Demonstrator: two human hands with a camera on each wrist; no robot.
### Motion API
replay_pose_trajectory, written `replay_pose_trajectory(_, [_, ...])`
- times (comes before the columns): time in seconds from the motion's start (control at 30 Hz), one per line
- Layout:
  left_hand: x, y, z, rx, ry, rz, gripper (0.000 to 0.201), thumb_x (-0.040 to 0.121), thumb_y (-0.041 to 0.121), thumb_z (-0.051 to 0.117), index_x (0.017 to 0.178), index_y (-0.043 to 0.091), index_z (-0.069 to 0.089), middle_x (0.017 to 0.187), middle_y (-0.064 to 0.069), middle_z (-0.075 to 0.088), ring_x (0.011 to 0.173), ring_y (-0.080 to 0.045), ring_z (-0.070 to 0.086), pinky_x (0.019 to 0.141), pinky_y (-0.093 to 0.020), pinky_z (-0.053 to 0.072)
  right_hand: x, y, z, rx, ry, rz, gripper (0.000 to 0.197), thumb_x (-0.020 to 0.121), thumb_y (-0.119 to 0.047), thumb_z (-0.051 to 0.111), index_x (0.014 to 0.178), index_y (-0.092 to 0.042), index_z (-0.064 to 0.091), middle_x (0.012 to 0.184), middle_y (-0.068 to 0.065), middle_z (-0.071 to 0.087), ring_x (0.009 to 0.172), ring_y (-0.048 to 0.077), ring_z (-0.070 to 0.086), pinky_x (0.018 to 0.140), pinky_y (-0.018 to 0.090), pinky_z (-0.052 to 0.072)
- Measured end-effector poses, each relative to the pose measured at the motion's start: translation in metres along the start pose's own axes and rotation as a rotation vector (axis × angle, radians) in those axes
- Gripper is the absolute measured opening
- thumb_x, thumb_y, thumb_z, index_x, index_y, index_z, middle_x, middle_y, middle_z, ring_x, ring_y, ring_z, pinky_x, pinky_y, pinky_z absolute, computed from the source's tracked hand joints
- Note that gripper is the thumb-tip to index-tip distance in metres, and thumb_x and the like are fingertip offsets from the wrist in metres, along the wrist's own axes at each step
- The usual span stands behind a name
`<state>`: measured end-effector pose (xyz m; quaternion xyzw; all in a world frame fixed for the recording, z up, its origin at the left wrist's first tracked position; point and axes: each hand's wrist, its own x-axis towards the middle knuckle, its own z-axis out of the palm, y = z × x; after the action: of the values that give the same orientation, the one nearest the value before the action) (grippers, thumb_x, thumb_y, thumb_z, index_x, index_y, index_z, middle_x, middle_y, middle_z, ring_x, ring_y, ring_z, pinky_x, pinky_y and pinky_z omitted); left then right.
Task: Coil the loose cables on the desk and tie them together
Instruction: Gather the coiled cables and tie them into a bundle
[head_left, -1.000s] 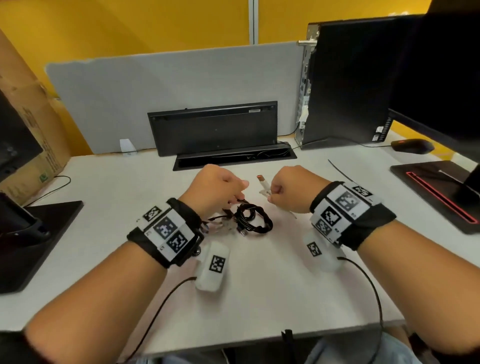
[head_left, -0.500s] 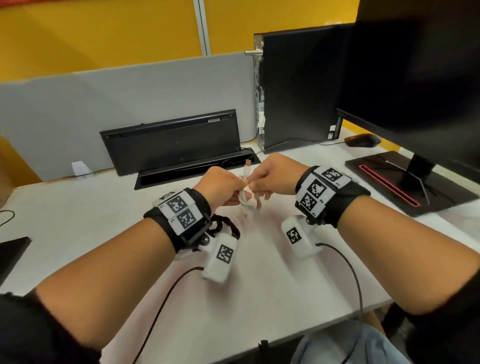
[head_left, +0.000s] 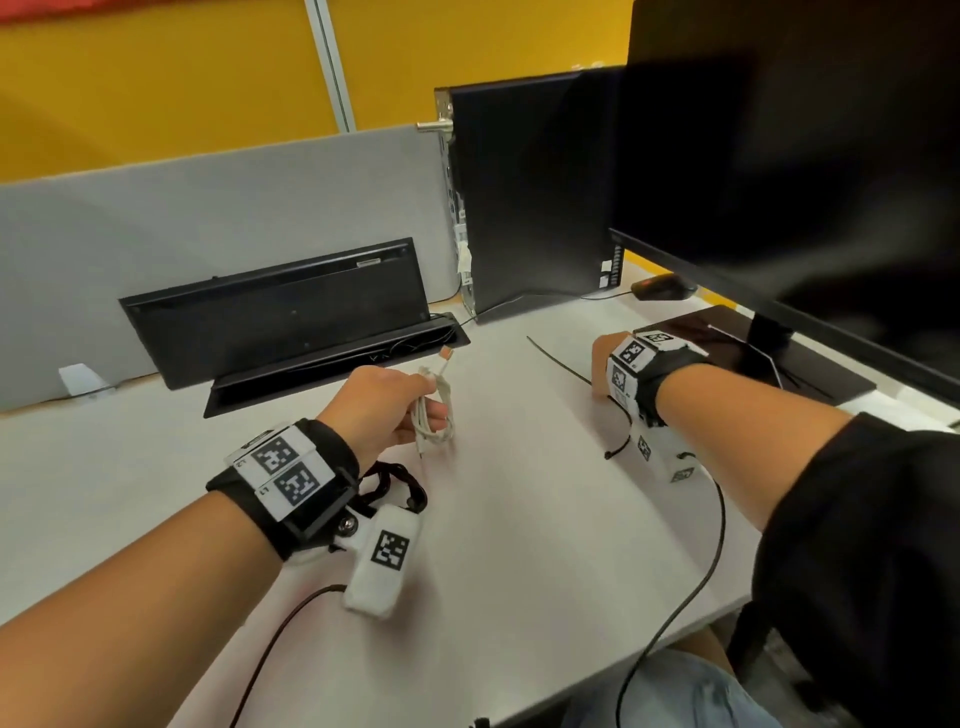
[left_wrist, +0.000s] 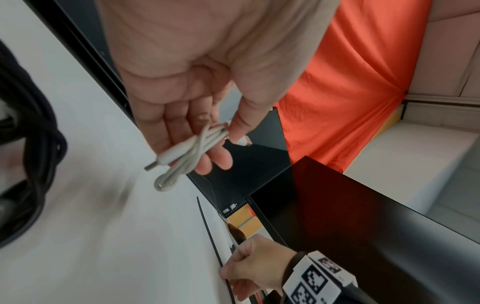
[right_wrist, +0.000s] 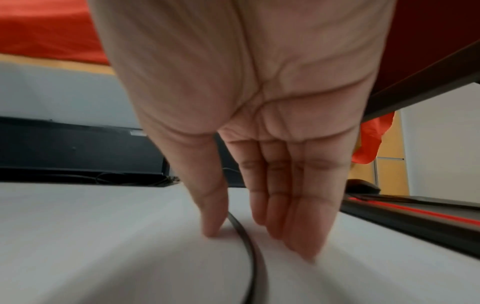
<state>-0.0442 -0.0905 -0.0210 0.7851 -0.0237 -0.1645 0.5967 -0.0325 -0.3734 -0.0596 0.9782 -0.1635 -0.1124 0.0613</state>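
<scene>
My left hand (head_left: 389, 410) holds a small coiled white cable (head_left: 434, 415) a little above the white desk (head_left: 519, 519); in the left wrist view the thumb and fingers pinch its loops (left_wrist: 187, 152), and a plug end sticks out. A coiled black cable (head_left: 397, 486) lies on the desk under my left wrist, also seen large and blurred (left_wrist: 33, 144). My right hand (head_left: 602, 364) reaches down at the right onto a thin black cable tie (head_left: 553, 356). Its straight fingers (right_wrist: 285, 216) and thumb touch the desk on either side of the tie (right_wrist: 244, 232), with a gap left.
A black keyboard (head_left: 275, 312) leans on the grey partition behind an open cable slot (head_left: 337, 364). A black PC tower (head_left: 530, 208), a mouse (head_left: 662, 287) and a monitor (head_left: 805, 156) on its base (head_left: 737, 353) crowd the right. Wrist-camera cords run off the front edge.
My right hand let go of the white cable and moved right, down onto the black tie. My left hand kept the white coil. The view has turned to the right.
</scene>
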Motion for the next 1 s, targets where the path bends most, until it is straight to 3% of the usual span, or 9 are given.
replay_pose_trajectory(0.13, [-0.002,0.001,0.000,0.003,0.006,-0.003,0.019,0.095,0.014,0.060,0.103,-0.002,0.066,0.082,-0.014,0.073,0.066,-0.020,0.069,0.069,-0.030,0.056,-0.006,-0.002,0.004,0.000,0.072,0.021,0.029,0.079,-0.021,0.069,0.063,-0.019,0.045,0.058,-0.005,0.042,0.047,0.011,0.037,0.054,0.024,0.038])
replay_pose_trajectory(0.27, [-0.004,-0.002,-0.003,-0.036,0.027,-0.002,0.020,0.095,0.012,0.059,0.107,-0.004,0.064,0.091,-0.019,0.070,0.073,-0.024,0.067,0.073,-0.033,0.058,-0.005,-0.004,0.007,0.075,0.127,0.050,0.006,0.085,-0.017,0.063,0.087,-0.016,0.058,0.062,-0.004,0.042,0.054,0.014,0.043,0.058,0.027,0.039])
replay_pose_trajectory(0.33, [-0.002,-0.005,-0.006,-0.061,0.070,0.028,0.021,0.096,0.012,0.058,0.108,-0.004,0.064,0.093,-0.019,0.069,0.080,-0.025,0.067,0.081,-0.038,0.058,-0.004,-0.009,0.002,0.243,0.112,0.052,0.011,0.087,-0.016,0.060,0.096,-0.011,0.063,0.066,-0.001,0.050,0.059,0.016,0.051,0.062,0.029,0.045])
replay_pose_trajectory(0.43, [0.002,-0.010,-0.017,-0.086,0.167,0.084,0.021,0.097,0.013,0.056,0.102,-0.004,0.067,0.088,-0.014,0.068,0.083,-0.024,0.065,0.088,-0.041,0.057,-0.008,-0.023,-0.014,0.702,0.074,-0.035,0.015,0.088,-0.007,0.054,0.087,-0.006,0.069,0.073,0.009,0.068,0.066,0.023,0.066,0.063,0.031,0.057])
replay_pose_trajectory(0.53, [0.004,-0.011,-0.033,-0.095,0.300,0.138,0.021,0.096,0.014,0.058,0.091,-0.005,0.067,0.083,-0.013,0.062,0.080,-0.023,0.058,0.089,-0.046,0.054,-0.024,-0.039,-0.034,1.039,0.028,-0.154,0.019,0.091,0.002,0.049,0.082,-0.002,0.066,0.065,0.011,0.062,0.053,0.020,0.059,0.053,0.029,0.054])
replay_pose_trajectory(0.73, [0.008,-0.011,-0.067,-0.134,0.481,0.201,0.022,0.093,0.014,0.060,0.088,-0.006,0.067,0.081,-0.014,0.059,0.077,-0.023,0.054,0.090,-0.052,0.052,-0.049,-0.057,-0.059,1.215,-0.217,-0.297,0.012,0.088,0.002,0.058,0.080,0.005,0.066,0.059,0.014,0.054,0.046,0.020,0.048,0.044,0.025,0.041])
replay_pose_trajectory(0.83, [0.012,-0.015,-0.076,-0.177,0.469,0.216,0.021,0.094,0.013,0.060,0.088,-0.007,0.067,0.080,-0.014,0.060,0.076,-0.023,0.056,0.085,-0.046,0.056,-0.053,-0.063,-0.063,1.210,-0.272,-0.316,0.013,0.087,0.000,0.061,0.076,0.001,0.068,0.060,0.013,0.056,0.046,0.019,0.050,0.044,0.024,0.044])
replay_pose_trajectory(0.93, [0.009,-0.016,-0.077,-0.248,0.358,0.212,0.016,0.094,0.013,0.061,0.090,0.000,0.070,0.083,-0.013,0.065,0.080,-0.023,0.064,0.080,-0.034,0.059,-0.059,-0.072,-0.066,1.196,-0.312,-0.331,0.014,0.086,-0.002,0.063,0.074,-0.002,0.070,0.061,0.012,0.057,0.047,0.018,0.051,0.045,0.024,0.047])
replay_pose_trajectory(1.0, [0.004,-0.017,-0.073,-0.295,0.266,0.203,0.015,0.094,0.013,0.062,0.094,0.001,0.070,0.088,-0.015,0.068,0.086,-0.029,0.069,0.082,-0.035,0.059,-0.064,-0.082,-0.070,1.201,-0.338,-0.351,0.015,0.086,-0.003,0.063,0.073,-0.003,0.069,0.061,0.011,0.058,0.047,0.017,0.051,0.046,0.023,0.048])
